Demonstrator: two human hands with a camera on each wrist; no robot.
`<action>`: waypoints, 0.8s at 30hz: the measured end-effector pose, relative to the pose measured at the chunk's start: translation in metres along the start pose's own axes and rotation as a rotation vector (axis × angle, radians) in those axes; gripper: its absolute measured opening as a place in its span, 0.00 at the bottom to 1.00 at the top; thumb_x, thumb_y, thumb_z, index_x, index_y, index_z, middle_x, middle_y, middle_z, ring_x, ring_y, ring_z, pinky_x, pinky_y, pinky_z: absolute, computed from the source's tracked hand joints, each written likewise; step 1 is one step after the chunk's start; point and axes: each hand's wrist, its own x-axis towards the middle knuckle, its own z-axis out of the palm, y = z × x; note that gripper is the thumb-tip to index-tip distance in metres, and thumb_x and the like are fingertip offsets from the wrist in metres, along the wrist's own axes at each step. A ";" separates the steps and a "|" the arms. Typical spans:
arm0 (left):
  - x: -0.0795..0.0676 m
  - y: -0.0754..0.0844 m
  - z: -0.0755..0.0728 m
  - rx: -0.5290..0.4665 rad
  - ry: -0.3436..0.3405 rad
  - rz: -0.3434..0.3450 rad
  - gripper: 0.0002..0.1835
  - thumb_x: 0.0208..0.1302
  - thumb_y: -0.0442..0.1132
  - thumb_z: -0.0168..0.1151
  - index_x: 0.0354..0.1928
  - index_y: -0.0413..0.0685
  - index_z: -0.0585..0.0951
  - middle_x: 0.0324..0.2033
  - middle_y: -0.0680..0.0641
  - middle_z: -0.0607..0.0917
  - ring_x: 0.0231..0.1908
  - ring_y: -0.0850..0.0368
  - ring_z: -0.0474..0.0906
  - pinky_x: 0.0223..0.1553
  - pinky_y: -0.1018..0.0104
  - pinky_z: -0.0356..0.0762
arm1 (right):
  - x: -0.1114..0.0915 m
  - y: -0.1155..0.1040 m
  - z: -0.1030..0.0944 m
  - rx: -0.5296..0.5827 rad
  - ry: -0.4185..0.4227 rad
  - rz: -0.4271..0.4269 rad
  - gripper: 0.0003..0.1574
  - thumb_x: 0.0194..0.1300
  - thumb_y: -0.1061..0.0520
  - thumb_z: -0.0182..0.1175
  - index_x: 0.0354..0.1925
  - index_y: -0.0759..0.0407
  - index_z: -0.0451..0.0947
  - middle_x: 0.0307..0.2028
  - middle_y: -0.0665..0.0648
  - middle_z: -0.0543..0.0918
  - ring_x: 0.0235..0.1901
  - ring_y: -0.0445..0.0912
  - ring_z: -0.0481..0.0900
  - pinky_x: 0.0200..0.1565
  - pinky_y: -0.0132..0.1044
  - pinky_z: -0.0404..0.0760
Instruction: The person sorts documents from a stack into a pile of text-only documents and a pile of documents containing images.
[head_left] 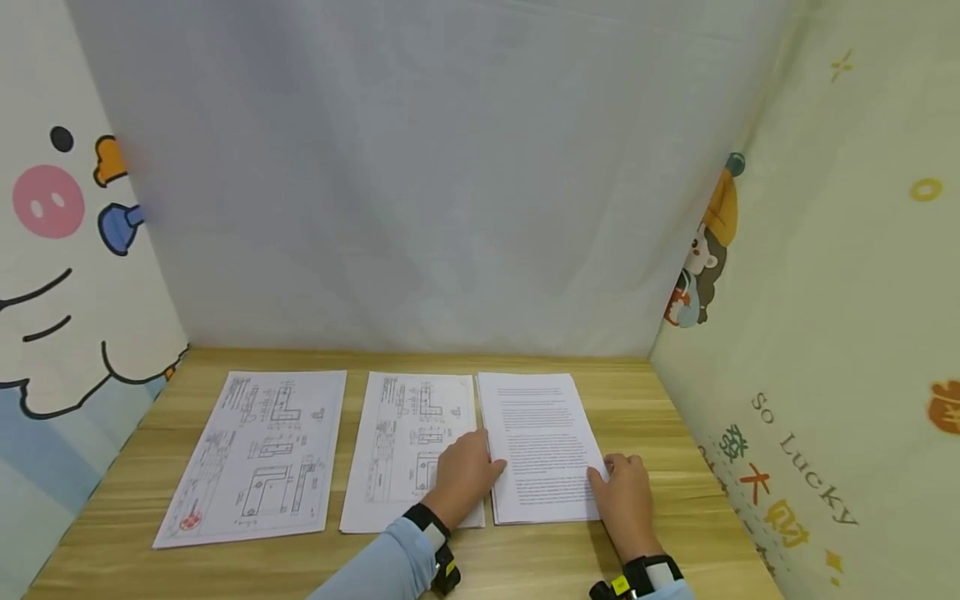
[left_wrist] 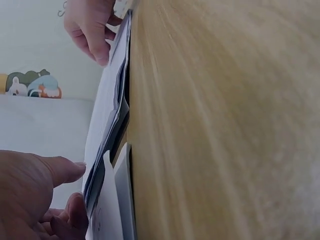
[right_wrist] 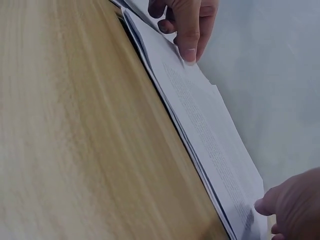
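Note:
A stack of printed text sheets (head_left: 542, 442) lies on the table between both hands; its layered edges show in the wrist views. My left hand (head_left: 463, 475) holds the stack's left edge, thumb on the top sheet and fingers curled at the side. On the opposite edge, my right hand (head_left: 624, 504) has its thumb over the top sheet and its fingers bent along the side. The right fingertips are partly hidden. Just left of the stack lies a second pile with a technical drawing (head_left: 386, 450), partly covered by my left hand.
Farther left on the wooden table (head_left: 405, 571) lies another drawing sheet (head_left: 262, 454) with a red stamp. A pale curtain (head_left: 420, 183) closes off the back, and a printed cloth (head_left: 840, 333) hangs along the right side.

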 end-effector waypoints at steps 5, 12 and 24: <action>-0.003 -0.004 -0.008 -0.059 0.053 0.028 0.21 0.53 0.50 0.68 0.43 0.42 0.81 0.26 0.49 0.85 0.19 0.61 0.73 0.16 0.67 0.67 | -0.001 -0.004 -0.004 0.047 0.080 -0.020 0.25 0.58 0.52 0.65 0.47 0.69 0.79 0.41 0.66 0.76 0.40 0.57 0.75 0.39 0.52 0.77; -0.007 -0.024 -0.035 -0.115 0.125 -0.003 0.14 0.53 0.51 0.67 0.37 0.52 0.83 0.20 0.57 0.80 0.18 0.62 0.72 0.20 0.66 0.70 | -0.005 -0.036 -0.018 0.311 0.005 -0.036 0.20 0.60 0.53 0.64 0.47 0.67 0.79 0.40 0.63 0.81 0.39 0.54 0.77 0.40 0.49 0.77; -0.046 -0.106 -0.120 -0.130 0.168 -0.168 0.13 0.59 0.49 0.63 0.42 0.50 0.82 0.31 0.51 0.83 0.29 0.57 0.78 0.29 0.61 0.75 | -0.027 -0.106 -0.015 0.707 -0.459 0.046 0.21 0.64 0.52 0.60 0.47 0.68 0.80 0.39 0.67 0.86 0.39 0.54 0.84 0.42 0.48 0.84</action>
